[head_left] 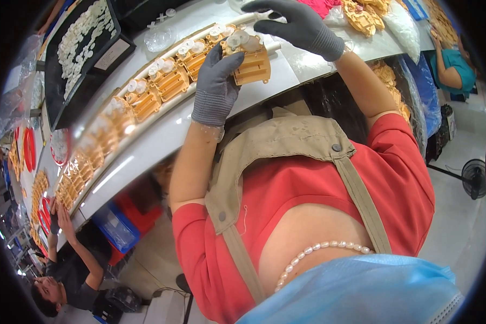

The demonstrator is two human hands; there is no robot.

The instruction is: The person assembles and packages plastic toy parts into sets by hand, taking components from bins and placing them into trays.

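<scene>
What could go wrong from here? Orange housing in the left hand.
1. Only the left hand appears to grip the orange housing; the right hand looks open and apart, so it might slip.
2. The white gears look exposed on it; tilting could shed them.
3. The row of housings sits close by; a knock might loosen their gears.

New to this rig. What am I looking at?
No machine here: a person works with two gloved hands. The single picture is from a wide camera on their head, looking down, so edges bend. The left hand holds an orange plastic part; the right hand, fingers apart, is near it, with nothing visible in its grip. Along the white table runs a row of similar parts; beyond it is a black tray of small white pieces.
</scene>
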